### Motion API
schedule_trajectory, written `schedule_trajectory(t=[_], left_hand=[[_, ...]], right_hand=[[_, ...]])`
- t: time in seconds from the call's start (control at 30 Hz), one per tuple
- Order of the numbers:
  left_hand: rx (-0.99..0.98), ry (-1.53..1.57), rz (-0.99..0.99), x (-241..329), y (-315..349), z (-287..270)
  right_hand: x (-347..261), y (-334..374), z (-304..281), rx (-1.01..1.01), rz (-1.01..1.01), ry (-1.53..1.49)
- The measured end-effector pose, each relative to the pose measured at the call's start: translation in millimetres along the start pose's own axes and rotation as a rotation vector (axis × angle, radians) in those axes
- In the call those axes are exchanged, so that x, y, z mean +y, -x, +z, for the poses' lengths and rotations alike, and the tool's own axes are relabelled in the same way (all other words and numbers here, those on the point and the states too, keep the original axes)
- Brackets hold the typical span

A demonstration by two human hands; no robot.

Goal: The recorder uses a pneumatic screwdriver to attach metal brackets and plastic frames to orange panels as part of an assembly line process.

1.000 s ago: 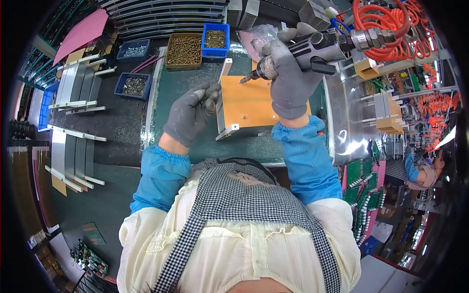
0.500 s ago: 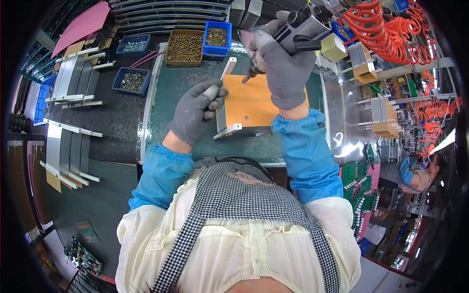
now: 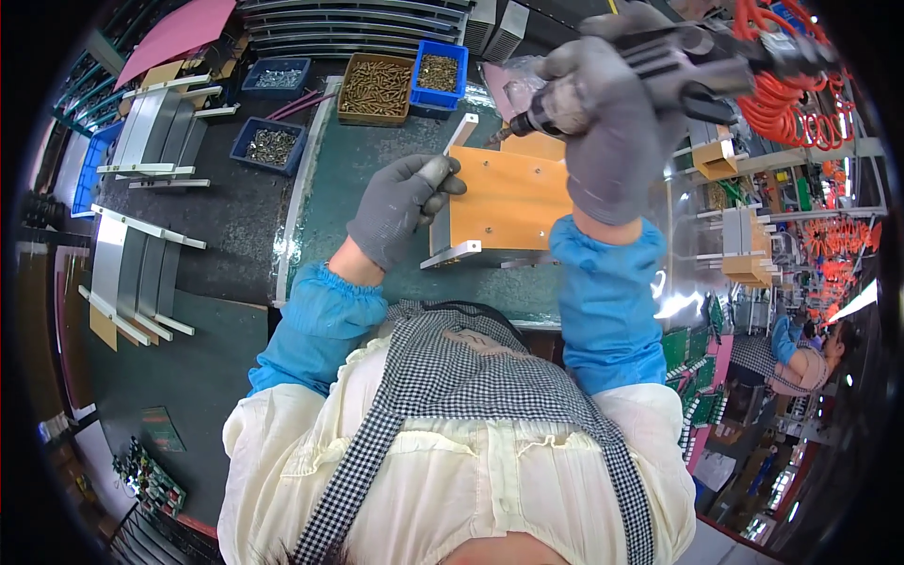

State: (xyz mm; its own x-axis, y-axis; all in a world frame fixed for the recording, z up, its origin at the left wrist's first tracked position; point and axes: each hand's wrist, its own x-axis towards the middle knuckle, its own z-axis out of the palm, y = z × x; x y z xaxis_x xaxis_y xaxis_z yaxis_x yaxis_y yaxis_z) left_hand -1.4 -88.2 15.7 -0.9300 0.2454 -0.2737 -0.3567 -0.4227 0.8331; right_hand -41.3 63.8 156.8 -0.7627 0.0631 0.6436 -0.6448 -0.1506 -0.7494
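The orange panel (image 3: 508,200) was placed on the green table (image 3: 344,174), in front of the person, with a white bar (image 3: 452,254) at its near left corner and another at its far left corner. Four screw heads (image 3: 488,230) were seen on the panel, one near each corner. By the left hand (image 3: 400,209), which was gloved in grey, the left edge of the panel was met; its fingers were curled, with the thumb laid against them, but whether the edge was pinched or only touched could not be told. By the right hand (image 3: 612,137), which was blurred, the driver (image 3: 692,61) was grasped, the fingers being wrapped around its body. Its bit (image 3: 499,138) was pointed to the left, near the far edge of the panel and apart from all four screw heads. The red hose (image 3: 791,118) was seen coiled behind. Beyond the panel, brass-coloured screws were contained in a brown box (image 3: 350,114) and a blue bin (image 3: 439,97). The step in hand was judged to be the fastening of the panel, with these four places apparently filled. For any further driving, the bit would need to be set straight upon a screw, and the panel to be steadied.
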Motion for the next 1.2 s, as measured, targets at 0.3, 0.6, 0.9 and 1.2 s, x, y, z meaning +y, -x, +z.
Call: schedule_trajectory(t=[0.3, 0.6, 0.9, 1.2], left_hand=[[-0.094, 0.158, -0.018, 6.5, 5.0, 20.0], [0.020, 0.052, -0.004, 7.8, 5.6, 35.3], [0.007, 0.043, 0.018, 7.6, 6.7, 33.7], [0.179, 0.433, 0.000, -51.9, -26.7, -47.5]], right_hand=[[1.5, 22.9, -11.5, 0.073, -0.032, -0.300], [-2.4, 30.5, -21.4, 0.225, 0.002, -0.310], [-2.4, 34.3, -29.4, 0.307, -0.032, -0.293], [-35.3, 54.2, -72.3, 0.157, 0.122, 0.104]])
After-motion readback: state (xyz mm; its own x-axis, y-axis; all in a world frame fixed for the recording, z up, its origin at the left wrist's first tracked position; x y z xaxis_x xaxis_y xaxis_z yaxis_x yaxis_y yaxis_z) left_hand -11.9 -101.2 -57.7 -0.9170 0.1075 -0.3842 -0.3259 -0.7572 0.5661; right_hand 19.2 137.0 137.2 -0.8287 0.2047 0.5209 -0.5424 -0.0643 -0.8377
